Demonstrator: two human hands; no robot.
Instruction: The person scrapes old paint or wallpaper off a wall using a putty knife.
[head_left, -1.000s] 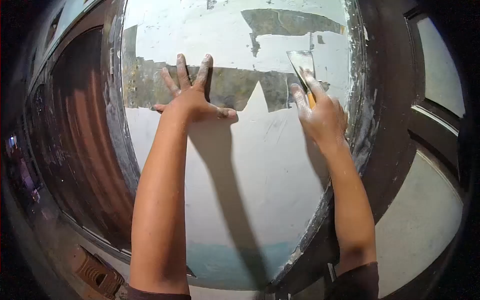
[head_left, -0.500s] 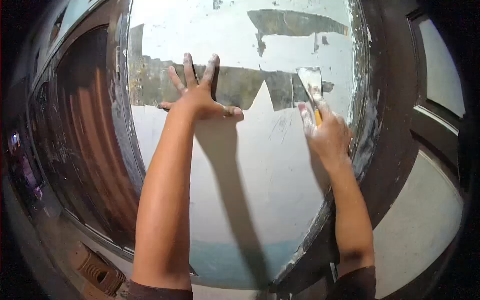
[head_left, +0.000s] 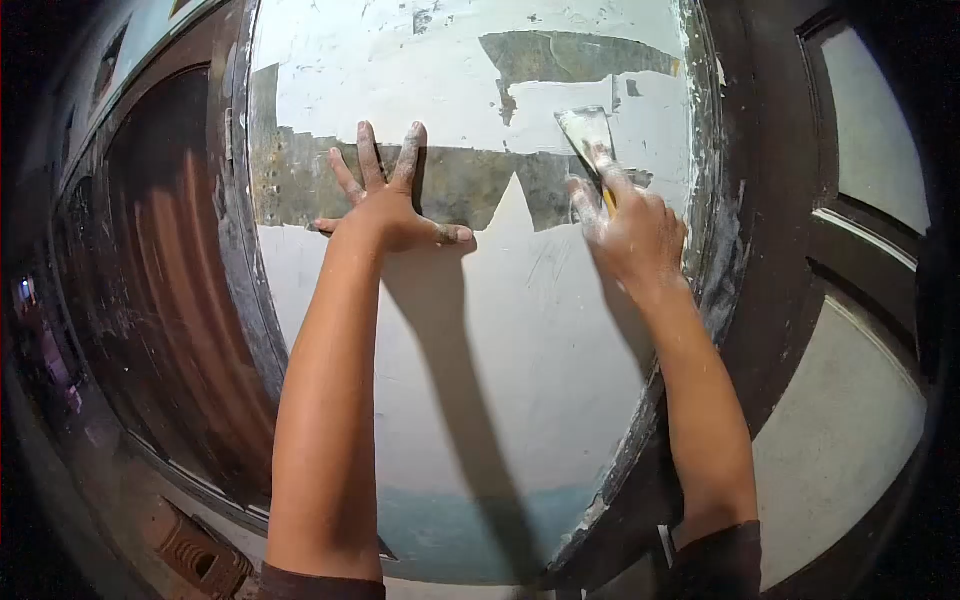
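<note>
My left hand rests with fingers spread against a pale panel, across the lower edge of a grey-brown bare band. At the right, my right hand is wrapped round the yellow handle of a scraper. The scraper's wide blade points up and left over the white surface just above the band. White dust or paste coats the blade and the fingers. A pointed piece of pale coating juts up into the band between my hands.
A dark wooden frame with chipped edges borders the panel. On the left stands a dark brown panelled door. Pale panels in dark framing are at the right. A brown plastic object lies low at the left.
My right hand has moved the scraper up and left, from the band's right end to the white area above it. My left hand stays spread on the panel. The view has shifted slightly.
</note>
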